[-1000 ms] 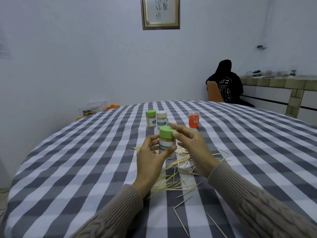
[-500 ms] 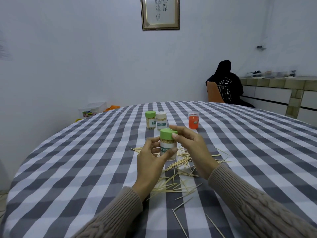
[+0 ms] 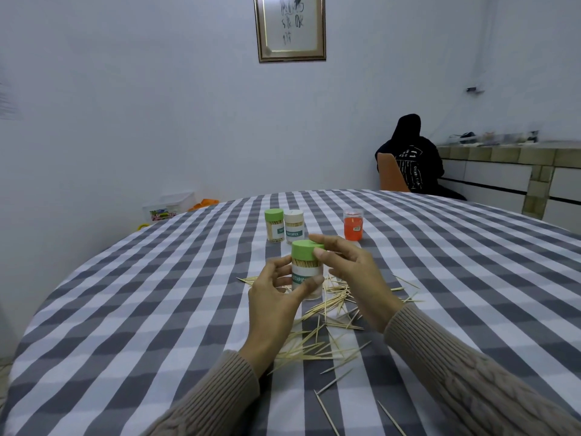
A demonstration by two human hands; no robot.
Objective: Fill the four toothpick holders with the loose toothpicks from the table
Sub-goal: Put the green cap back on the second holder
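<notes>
Toothpick holder [image 3: 306, 272], packed and upright between both hands above the worktop [image 3: 125, 309]: body gripped by curled left fingers [image 3: 309, 283], green lid [image 3: 304, 249] pinched by right fingers [image 3: 320, 253]; capping step judged underway; next, seat lid, then start orange holder [image 3: 353, 228].

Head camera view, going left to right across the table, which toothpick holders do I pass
Far green-lidded holder → white-lidded holder → held green-lidded holder, gripped by left hand with right hand on its lid → orange holder.
</notes>
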